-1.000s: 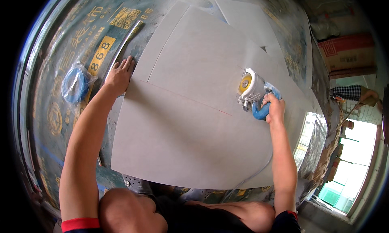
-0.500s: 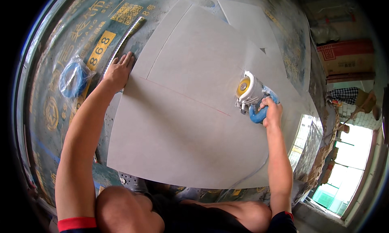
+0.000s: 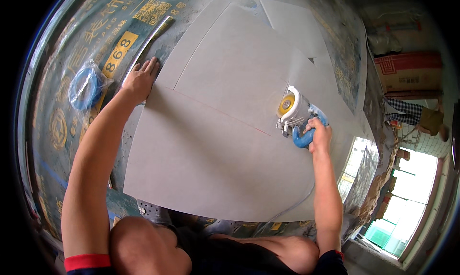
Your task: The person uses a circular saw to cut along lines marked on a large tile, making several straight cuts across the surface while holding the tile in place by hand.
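A large grey tile slab [image 3: 201, 165] lies in front of me, with a cut line near its far left part and a thin red line across its middle. My right hand [image 3: 319, 135] is wrapped round the blue handle of a handheld tile cutter [image 3: 297, 107]. The cutter rests on the slab's right part, its yellow disc facing left beyond the end of the red line. My left hand [image 3: 143, 78] lies at the slab's left edge, fingers stretched out and pressed down. Alongside that hand runs a long metal ruler [image 3: 153, 34], partly covered by it.
Blue tape [image 3: 85, 89] in clear plastic lies left of my left forearm on the green printed floor sheet [image 3: 52, 102]. A power cord [image 3: 287, 209] trails across the slab's near right. Another slab piece [image 3: 292, 23] lies behind. At the far right, a person [image 3: 417, 114] stands near a bright window.
The cutter stays almost in the same place, with faint haze showing near its disc. The whole view has shifted slightly. My left hand keeps its place at the edge.
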`<state>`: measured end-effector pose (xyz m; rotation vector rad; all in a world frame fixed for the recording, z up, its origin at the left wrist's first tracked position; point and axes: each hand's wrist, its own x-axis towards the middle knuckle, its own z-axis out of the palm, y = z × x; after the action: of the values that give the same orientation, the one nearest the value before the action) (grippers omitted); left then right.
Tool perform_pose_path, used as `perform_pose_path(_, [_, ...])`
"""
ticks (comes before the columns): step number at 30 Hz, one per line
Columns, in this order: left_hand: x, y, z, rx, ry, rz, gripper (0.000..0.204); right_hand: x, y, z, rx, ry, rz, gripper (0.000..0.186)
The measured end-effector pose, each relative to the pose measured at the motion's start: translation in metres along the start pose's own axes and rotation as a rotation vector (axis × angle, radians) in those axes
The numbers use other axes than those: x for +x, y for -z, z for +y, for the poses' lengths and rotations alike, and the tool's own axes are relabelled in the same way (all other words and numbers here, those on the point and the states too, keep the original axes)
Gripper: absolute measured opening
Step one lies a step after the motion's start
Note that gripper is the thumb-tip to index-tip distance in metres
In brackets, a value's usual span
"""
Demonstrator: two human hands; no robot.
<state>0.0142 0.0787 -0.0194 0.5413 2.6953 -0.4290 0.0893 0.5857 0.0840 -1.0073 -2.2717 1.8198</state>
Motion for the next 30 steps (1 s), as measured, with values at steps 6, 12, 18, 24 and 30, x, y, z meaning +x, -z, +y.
perform_pose_path(6, [-0.001,0.000,0.000,0.005,-0.002,-0.004,0.066,-0.004,-0.001,0.001,0.007,0.001,0.005,0.012])
perform_pose_path(12, [0.001,-0.001,-0.001,0.007,0.000,-0.013,0.066,-0.007,-0.001,0.002,0.005,0.006,0.002,0.012])
perform_pose_path(18, [0.001,-0.002,-0.001,0.004,0.008,-0.015,0.065,-0.011,-0.001,0.003,-0.001,-0.009,0.013,0.011])
perform_pose_path(24, [0.001,-0.001,-0.001,0.023,0.010,-0.029,0.066,-0.014,0.000,0.006,0.043,-0.029,0.007,0.011])
perform_pose_path(30, [0.002,-0.005,-0.001,0.036,0.012,-0.021,0.064,-0.018,0.001,0.006,0.015,-0.023,0.013,0.011])
